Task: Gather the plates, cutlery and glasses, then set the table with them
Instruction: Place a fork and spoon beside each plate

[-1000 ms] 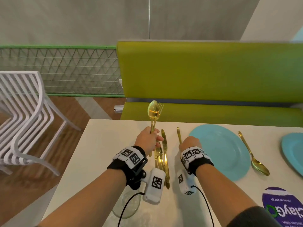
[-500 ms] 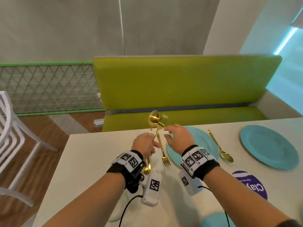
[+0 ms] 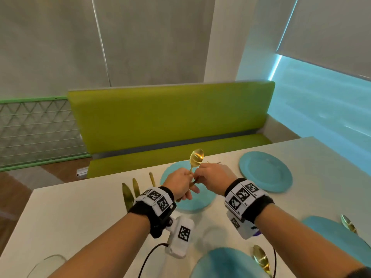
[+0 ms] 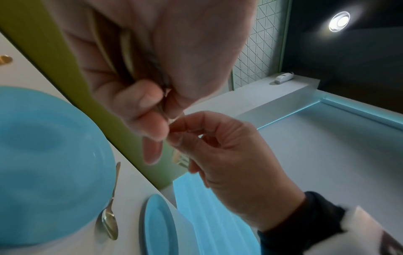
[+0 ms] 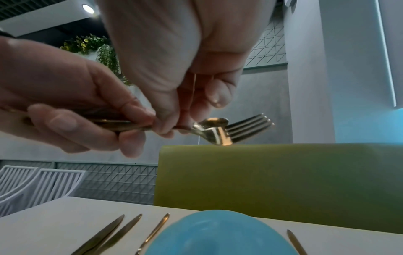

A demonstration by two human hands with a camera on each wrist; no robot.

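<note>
My left hand (image 3: 181, 183) grips the handles of a gold spoon (image 3: 196, 157) and a gold fork (image 5: 250, 126), held above a blue plate (image 3: 192, 203). The spoon bowl stands upright in the head view. My right hand (image 3: 202, 175) meets the left and pinches the fork near its neck; its tines (image 3: 214, 163) point right. In the right wrist view the spoon bowl (image 5: 211, 122) lies just behind the fork. Three more blue plates sit far right (image 3: 265, 171), near right (image 3: 337, 237) and at the bottom (image 3: 226, 263).
Three gold knives (image 3: 126, 195) lie left of the plate on the white table (image 3: 70, 217). Spoons lie beside the bottom plate (image 3: 261, 259) and the near right plate (image 3: 348, 223). A glass (image 3: 48, 263) stands bottom left. A green bench (image 3: 170, 121) runs behind the table.
My right hand left the table, rose to the left hand's cutlery and now pinches the fork. Both hands shifted right over the blue plate, and the view swung right.
</note>
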